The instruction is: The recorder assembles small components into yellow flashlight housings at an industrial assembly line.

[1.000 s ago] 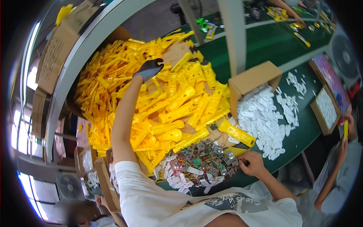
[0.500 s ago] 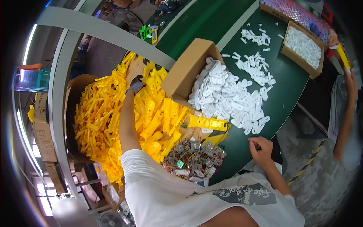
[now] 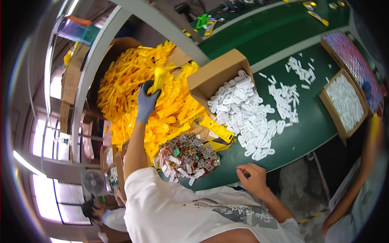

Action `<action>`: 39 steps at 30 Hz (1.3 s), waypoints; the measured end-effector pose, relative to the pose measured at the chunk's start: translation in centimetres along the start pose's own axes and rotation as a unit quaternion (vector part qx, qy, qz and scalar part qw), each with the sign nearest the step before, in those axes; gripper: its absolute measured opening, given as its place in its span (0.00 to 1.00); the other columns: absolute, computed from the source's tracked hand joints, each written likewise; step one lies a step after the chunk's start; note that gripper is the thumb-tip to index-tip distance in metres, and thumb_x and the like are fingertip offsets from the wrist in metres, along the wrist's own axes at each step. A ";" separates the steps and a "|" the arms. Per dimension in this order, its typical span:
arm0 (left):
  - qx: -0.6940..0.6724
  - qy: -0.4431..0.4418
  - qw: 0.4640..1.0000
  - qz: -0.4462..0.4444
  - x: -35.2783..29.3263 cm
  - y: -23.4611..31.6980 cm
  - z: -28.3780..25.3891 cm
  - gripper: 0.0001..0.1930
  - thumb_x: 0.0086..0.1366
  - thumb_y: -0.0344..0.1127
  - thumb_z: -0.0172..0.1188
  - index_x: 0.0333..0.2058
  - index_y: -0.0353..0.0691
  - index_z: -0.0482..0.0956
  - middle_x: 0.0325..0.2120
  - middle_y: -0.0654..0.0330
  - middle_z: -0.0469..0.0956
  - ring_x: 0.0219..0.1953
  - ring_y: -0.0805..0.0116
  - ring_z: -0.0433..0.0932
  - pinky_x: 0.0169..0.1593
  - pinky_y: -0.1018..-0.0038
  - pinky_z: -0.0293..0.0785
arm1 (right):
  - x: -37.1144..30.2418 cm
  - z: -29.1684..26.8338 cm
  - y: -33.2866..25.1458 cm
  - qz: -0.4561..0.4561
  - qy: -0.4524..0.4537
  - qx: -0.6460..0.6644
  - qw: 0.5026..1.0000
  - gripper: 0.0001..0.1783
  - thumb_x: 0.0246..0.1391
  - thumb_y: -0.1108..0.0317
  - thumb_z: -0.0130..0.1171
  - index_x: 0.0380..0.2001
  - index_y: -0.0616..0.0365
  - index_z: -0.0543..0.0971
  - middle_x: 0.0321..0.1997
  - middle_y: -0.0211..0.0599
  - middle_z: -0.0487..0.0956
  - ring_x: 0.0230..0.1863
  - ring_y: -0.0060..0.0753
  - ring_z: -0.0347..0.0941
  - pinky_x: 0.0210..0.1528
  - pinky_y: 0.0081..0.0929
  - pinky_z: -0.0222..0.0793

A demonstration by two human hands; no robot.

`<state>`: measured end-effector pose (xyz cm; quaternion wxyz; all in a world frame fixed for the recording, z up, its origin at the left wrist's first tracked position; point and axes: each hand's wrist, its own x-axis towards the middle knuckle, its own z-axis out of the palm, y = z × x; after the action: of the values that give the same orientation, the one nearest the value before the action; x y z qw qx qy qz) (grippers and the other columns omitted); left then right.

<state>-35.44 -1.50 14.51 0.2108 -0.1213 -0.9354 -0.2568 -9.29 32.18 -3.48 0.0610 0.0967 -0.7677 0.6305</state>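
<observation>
My left hand [image 3: 147, 102], in a grey glove with dark fingertips, is closed on a yellow plastic shell [image 3: 161, 77]. It holds the shell raised over a large heap of yellow plastic parts [image 3: 129, 87]. Bare and loosely curled, my right hand [image 3: 252, 177] hovers by the near edge of the green table [image 3: 283, 148], with a gap between thumb and fingers and nothing visible in it. Between my arms lies a pile of small circuit boards with wires [image 3: 190, 156]. One long yellow housing [image 3: 218, 128] rests beside that pile.
A tipped cardboard box [image 3: 219, 69] spills white oval plastic pieces [image 3: 247, 117] onto the table. Farther right stand smaller white pieces [image 3: 283, 97] and a shallow carton [image 3: 344, 103] of white parts. A metal post [image 3: 95, 56] rises at left. Another person's arm [image 3: 356, 186] is at right.
My left hand has come back from the heap with a yellow shell now in its grip. My right hand's fingers have loosened from a tighter curl. The whole view has swung leftward.
</observation>
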 end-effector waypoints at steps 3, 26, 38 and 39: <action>-0.298 0.096 0.942 -0.123 -7.5 5.8 -2.5 0.19 0.51 0.23 0.60 0.43 0.33 0.68 0.39 0.58 0.73 0.42 0.69 0.72 0.48 0.74 0.68 | 2.2 -0.7 -1.7 0.045 -0.037 0.180 0.982 0.14 0.44 0.72 0.59 0.37 0.64 0.76 0.29 0.39 0.76 0.27 0.27 0.73 0.28 0.22 0.69; -0.642 -0.034 0.649 -0.407 -34.2 17.5 13.0 0.15 0.58 0.30 0.59 0.44 0.38 0.68 0.37 0.64 0.74 0.39 0.76 0.72 0.44 0.76 0.69 | 3.1 1.8 -3.5 0.109 -0.402 -0.025 0.909 0.23 0.61 0.57 0.34 0.35 0.64 0.75 0.21 0.31 0.74 0.20 0.22 0.67 0.23 0.23 0.63; -0.779 0.095 0.493 -0.376 -38.0 12.0 6.9 0.14 0.62 0.31 0.51 0.46 0.37 0.63 0.33 0.55 0.74 0.25 0.64 0.76 0.27 0.69 0.76 | -1.5 4.3 -4.7 0.073 -0.132 -0.176 0.973 0.10 0.51 0.66 0.57 0.29 0.64 0.78 0.22 0.35 0.77 0.24 0.20 0.72 0.29 0.20 0.67; -0.786 0.080 0.478 -0.385 -38.4 11.7 7.1 0.14 0.62 0.32 0.49 0.46 0.38 0.62 0.34 0.53 0.74 0.23 0.63 0.76 0.25 0.69 0.75 | -0.6 3.9 -4.9 0.060 -0.107 -0.208 0.970 0.09 0.49 0.67 0.58 0.29 0.63 0.78 0.23 0.38 0.77 0.24 0.23 0.74 0.28 0.21 0.68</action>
<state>-0.05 7.58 -3.53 -0.0186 0.1572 -0.2747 -0.9484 -7.48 27.50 0.30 -0.0404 0.1027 -0.8884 0.4456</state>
